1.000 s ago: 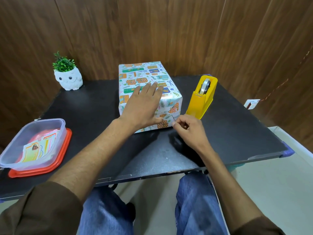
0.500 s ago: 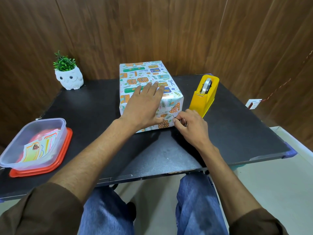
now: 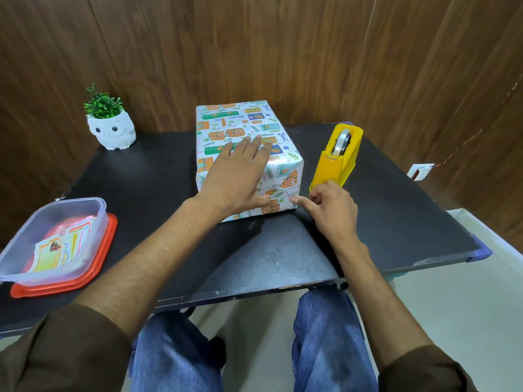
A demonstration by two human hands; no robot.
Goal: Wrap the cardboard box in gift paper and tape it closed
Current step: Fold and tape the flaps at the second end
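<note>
Box: visible faces covered in pale paper printed with gifts and scissors; stands mid-tabletop, black, wood-panelled wall behind. Left hand lies flat on top, fingers straight. Right hand: forefinger touches the near right corner, other fingers curled, perhaps pinching tape; cannot tell. Yellow tape dispenser just right.

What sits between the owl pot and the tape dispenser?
Head view: the wrapped box, with the left hand resting flat on it.

The wrapped box lies flat beside the tape dispenser.
</note>
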